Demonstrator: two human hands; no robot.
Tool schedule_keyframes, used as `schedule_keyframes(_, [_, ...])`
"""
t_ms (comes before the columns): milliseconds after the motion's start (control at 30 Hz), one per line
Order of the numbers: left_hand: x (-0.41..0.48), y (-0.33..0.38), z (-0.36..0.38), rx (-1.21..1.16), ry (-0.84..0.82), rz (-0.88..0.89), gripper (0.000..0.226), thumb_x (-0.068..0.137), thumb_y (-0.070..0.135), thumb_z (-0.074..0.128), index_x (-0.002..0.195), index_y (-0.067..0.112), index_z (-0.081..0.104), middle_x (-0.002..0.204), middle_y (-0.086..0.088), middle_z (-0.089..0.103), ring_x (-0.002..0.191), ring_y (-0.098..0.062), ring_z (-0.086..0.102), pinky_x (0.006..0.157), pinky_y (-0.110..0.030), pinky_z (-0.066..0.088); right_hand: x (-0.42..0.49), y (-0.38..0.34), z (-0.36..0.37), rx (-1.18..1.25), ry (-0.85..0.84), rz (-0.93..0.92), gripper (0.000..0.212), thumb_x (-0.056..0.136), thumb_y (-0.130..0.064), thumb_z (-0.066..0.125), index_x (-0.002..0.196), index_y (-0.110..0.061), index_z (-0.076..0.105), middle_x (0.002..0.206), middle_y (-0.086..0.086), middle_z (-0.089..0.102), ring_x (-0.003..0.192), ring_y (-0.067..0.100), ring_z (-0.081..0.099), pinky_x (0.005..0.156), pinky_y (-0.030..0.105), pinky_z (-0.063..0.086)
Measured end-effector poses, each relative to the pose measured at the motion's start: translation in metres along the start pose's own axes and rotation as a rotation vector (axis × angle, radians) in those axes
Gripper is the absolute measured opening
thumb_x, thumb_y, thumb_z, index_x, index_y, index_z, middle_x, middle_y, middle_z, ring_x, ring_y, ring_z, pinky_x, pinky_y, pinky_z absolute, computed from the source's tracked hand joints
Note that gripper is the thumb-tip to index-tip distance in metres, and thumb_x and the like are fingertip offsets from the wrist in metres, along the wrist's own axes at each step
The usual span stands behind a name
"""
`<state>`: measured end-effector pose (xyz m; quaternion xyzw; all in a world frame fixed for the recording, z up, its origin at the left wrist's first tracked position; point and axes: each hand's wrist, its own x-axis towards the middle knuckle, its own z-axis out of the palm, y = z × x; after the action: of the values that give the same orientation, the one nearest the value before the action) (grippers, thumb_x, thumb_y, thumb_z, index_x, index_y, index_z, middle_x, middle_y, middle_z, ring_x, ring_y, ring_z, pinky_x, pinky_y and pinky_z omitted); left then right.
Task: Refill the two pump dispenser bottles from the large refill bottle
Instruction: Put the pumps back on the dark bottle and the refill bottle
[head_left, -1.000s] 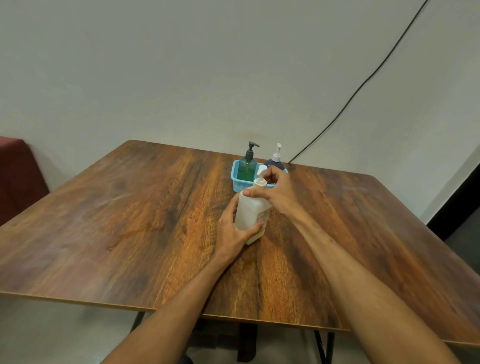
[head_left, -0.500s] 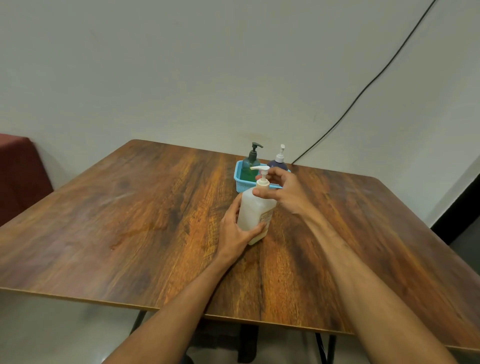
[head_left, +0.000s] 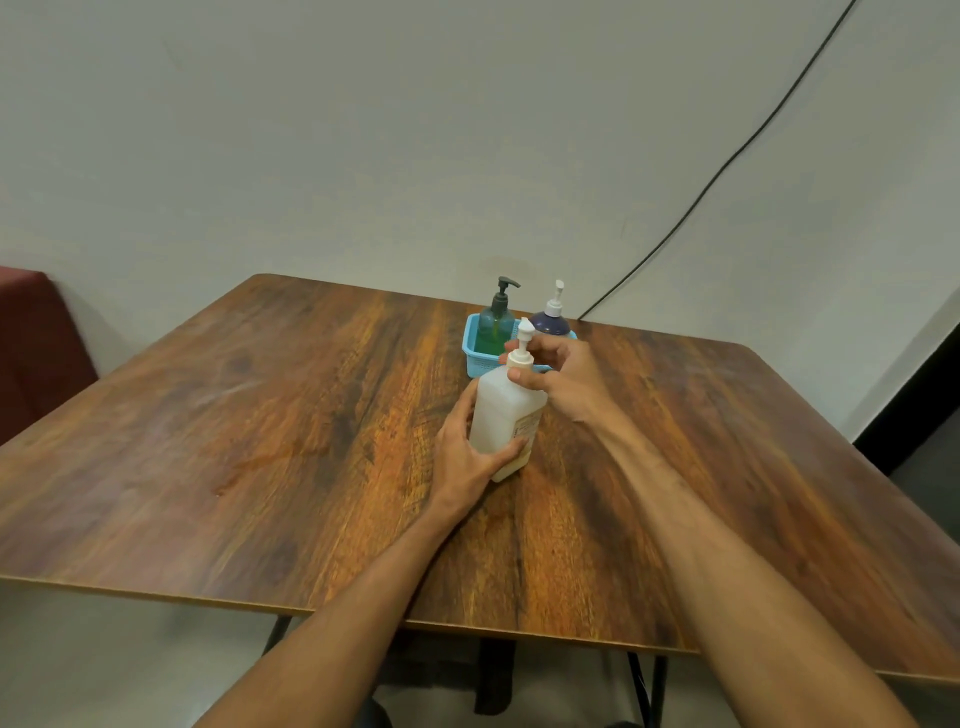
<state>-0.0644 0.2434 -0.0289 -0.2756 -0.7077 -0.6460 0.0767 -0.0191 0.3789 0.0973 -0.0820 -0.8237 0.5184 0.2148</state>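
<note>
Both hands work the large refill bottle (head_left: 506, 415); left hand (head_left: 470, 452) clamped on its body, right hand (head_left: 558, 376) pinching the pump collar (head_left: 519, 358); best twist steadily, bottle upright on the tabletop (head_left: 260, 441).

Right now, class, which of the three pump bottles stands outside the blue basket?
The white bottle, held by both hands on the table; the green bottle and the dark blue bottle sit inside the blue basket.

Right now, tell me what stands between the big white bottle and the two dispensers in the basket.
Nothing stands on the table between them. The white refill bottle sits just in front of the blue basket holding the green dispenser and dark blue dispenser. Only the right hand, gripping the refill bottle's pump collar, reaches across the gap; the left hand steadies its body.
</note>
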Motion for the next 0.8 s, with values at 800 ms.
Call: schedule_keyframes(800, [-0.002, 0.009, -0.002, -0.001, -0.019, 0.013, 0.088, 0.073, 0.032, 0.091, 0.134, 0.06, 0.034, 0.126, 0.032, 0.053, 0.115, 0.013, 0.054, 0.087, -0.009, 0.049, -0.007, 0.011, 0.003, 0.06, 0.092, -0.008, 0.039, 0.073, -0.009, 0.085, 0.109, -0.017, 0.071, 0.102, -0.012, 0.07, 0.097, 0.002, 0.065, 0.085, 0.025, 0.052])
